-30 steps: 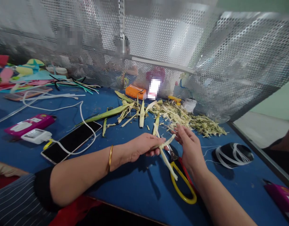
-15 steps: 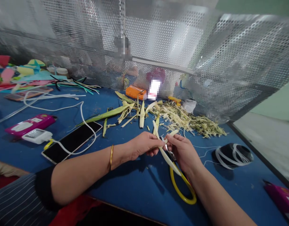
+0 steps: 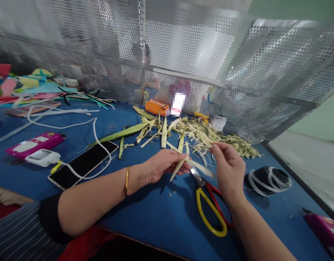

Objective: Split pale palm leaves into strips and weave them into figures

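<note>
My left hand (image 3: pixel 163 165) is closed on pale yellow leaf strips (image 3: pixel 183 161) just above the blue table (image 3: pixel 145 214). Beside it, my right hand (image 3: pixel 230 167) is raised, its thumb and fingers pinched on one strip's end and drawn out to the right. Yellow- and red-handled scissors (image 3: pixel 210 203) lie on the table below and between my hands. A gold bangle (image 3: pixel 127 180) sits on my left wrist.
Cut green and yellow leaf scraps (image 3: pixel 205 134) lie heaped behind my hands. A black spool of white cord (image 3: pixel 268 179) sits right. A phone (image 3: pixel 83 163) on a white cable, a pink device (image 3: pixel 33 143) and a white charger (image 3: pixel 41 157) lie left. Perforated metal screens (image 3: pixel 183 54) enclose the back.
My right hand has moved right and up, away from the left, pulling a strip outward. The scissors, half hidden before, now lie in plain sight. My left hand has hardly moved.
</note>
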Available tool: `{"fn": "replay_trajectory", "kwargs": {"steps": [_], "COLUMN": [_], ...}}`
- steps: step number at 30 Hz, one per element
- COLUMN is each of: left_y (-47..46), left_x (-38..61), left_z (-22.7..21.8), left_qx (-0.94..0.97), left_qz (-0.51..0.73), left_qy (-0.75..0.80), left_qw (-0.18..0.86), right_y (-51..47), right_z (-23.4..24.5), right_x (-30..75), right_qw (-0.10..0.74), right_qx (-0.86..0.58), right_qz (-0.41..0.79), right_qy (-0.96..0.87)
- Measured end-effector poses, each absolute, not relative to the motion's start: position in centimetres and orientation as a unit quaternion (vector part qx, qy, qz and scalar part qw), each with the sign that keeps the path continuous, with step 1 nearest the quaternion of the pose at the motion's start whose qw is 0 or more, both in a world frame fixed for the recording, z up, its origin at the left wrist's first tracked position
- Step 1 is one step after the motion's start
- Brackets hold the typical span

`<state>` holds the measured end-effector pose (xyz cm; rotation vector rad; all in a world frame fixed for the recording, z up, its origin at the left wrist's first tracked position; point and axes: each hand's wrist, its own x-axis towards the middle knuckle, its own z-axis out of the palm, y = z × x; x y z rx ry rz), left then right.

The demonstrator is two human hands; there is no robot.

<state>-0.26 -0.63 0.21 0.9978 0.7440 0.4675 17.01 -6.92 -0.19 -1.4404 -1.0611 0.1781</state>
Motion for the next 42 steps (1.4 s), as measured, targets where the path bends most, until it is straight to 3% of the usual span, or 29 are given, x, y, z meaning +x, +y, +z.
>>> {"fn": "replay_trajectory", "kwargs": {"steps": [3,5,7,11,15,25,31,37,42], "left_y": [-0.3,-0.3,-0.4,-0.8,-0.7,-0.5,-0.3,0.3,0.1], "left_x": [-0.2,-0.1,0.1,0.4,0.5,0.6,0.2,-0.5,-0.6], "left_z": [0.3,0.3,0.2,-0.1,-0.4,-0.8,-0.2,0.6,0.6], "left_qx": [0.415,0.409,0.414,0.405,0.417,0.421,0.434,0.468,0.488], "left_qz": [0.262,0.294,0.316,0.322,0.327,0.345,0.335,0.282,0.256], "left_qy": [0.314,0.301,0.300,0.312,0.307,0.314,0.323,0.338,0.361], "left_qw": [0.813,0.810,0.800,0.797,0.790,0.778,0.772,0.766,0.753], "right_y": [-8.2,-8.5,-8.4,-7.5,-7.3,-7.5,-8.2,-8.0,-7.2], "right_z": [0.3,-0.1,-0.9,-2.6,-3.0,-2.6,-2.3,-0.9,-1.6], "right_x": [16.2,15.2,14.2,13.2,13.1,13.1,12.7,14.8,15.2], "right_qw": [0.580,0.516,0.458,0.439,0.467,0.438,0.413,0.391,0.293], "right_qx": [-0.596,-0.587,-0.605,-0.624,-0.612,-0.596,-0.613,-0.622,-0.603], "right_qz": [-0.098,-0.044,0.084,0.248,0.278,0.267,0.202,-0.125,-0.080], "right_qy": [-0.547,-0.622,-0.647,-0.597,-0.574,-0.618,-0.642,-0.667,-0.737]}}
